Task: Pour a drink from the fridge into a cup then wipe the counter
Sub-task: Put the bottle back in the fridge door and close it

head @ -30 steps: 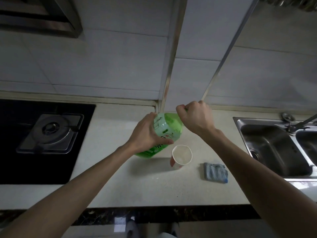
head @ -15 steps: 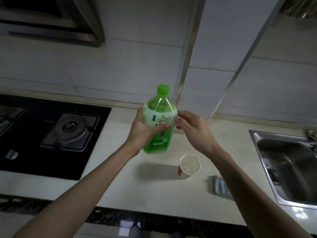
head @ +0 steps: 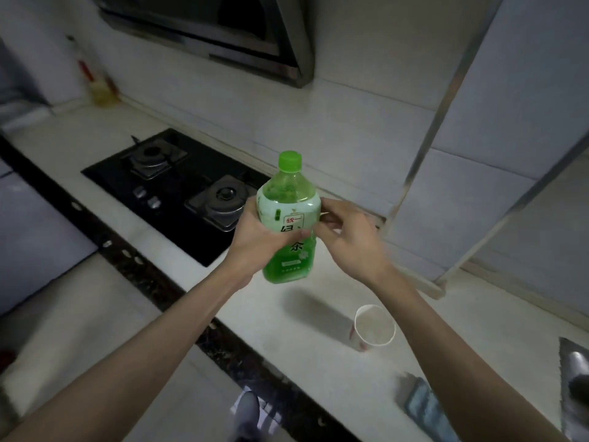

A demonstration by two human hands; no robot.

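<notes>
Item: green bottle (head: 288, 237), upright, cap (head: 290, 161) on, held above the counter (head: 287, 314) mid-depth; paper cup (head: 373, 328) stands nearer the front edge.
Left hand (head: 255, 237): clasped round the bottle.
Right hand (head: 353, 244): fingertips at the bottle's side; grasp not discernible.
Handling, as judged: steady the body, keep it vertical, turn the cap alone.

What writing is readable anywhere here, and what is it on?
"统一", in a red box on the label of the green bottle.
Larger characters beneath: partly covered by the thumb of the left hand; the lower one seems to be "茶".
Fine print lower down: too small.
Red marks on the paper cup: blurred.
</notes>
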